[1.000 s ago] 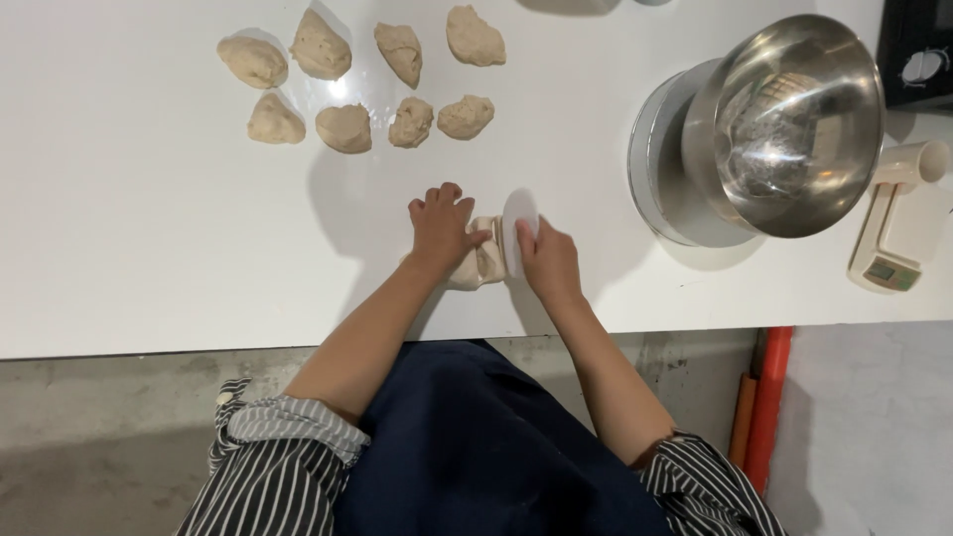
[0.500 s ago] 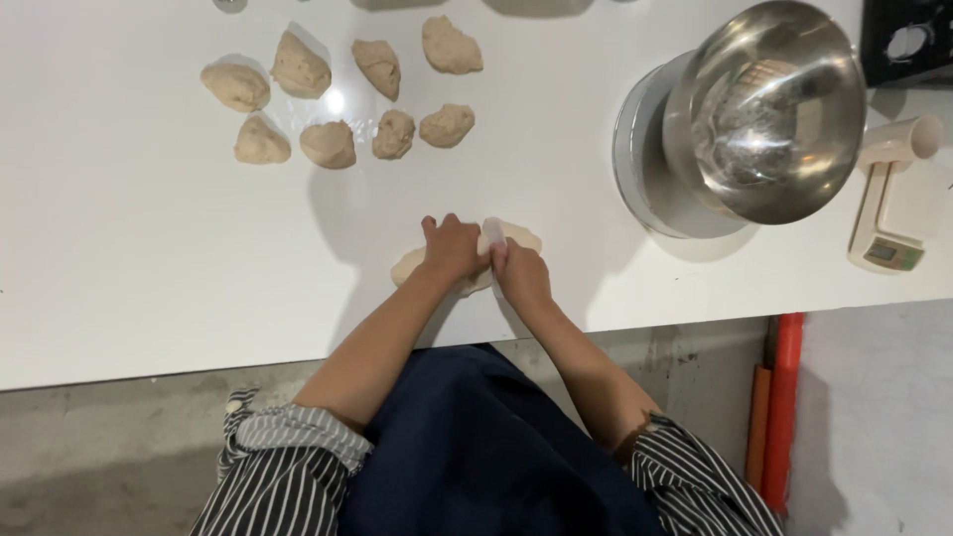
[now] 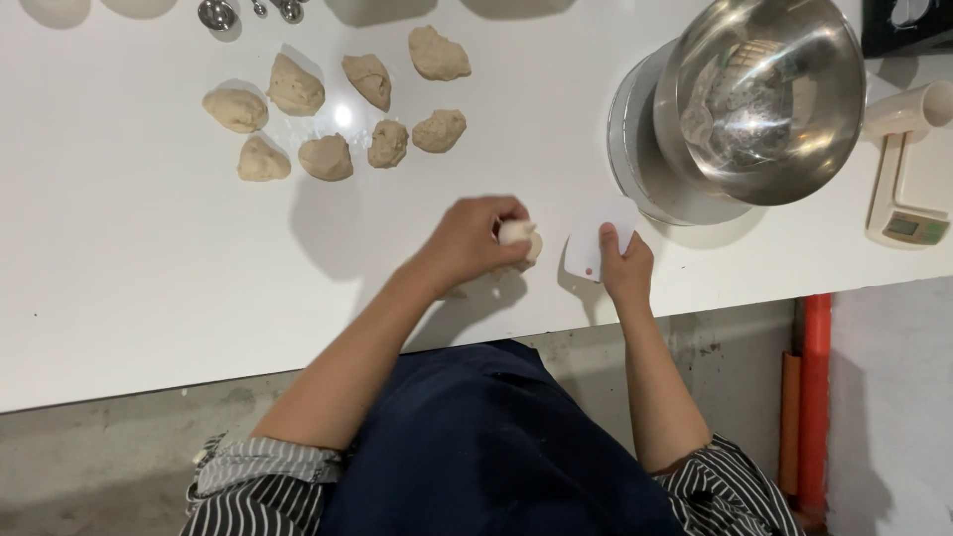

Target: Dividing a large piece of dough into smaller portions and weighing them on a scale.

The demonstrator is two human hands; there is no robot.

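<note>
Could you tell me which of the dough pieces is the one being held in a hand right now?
The small piece in the left hand, near the table's front edge; the other eight lie untouched in a cluster farther back.

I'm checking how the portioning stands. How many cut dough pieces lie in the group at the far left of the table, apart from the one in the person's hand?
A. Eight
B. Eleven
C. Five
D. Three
A: eight dough pieces lie grouped on the white table, four in the far row and four nearer, while the left hand holds another piece apart from them.
</note>
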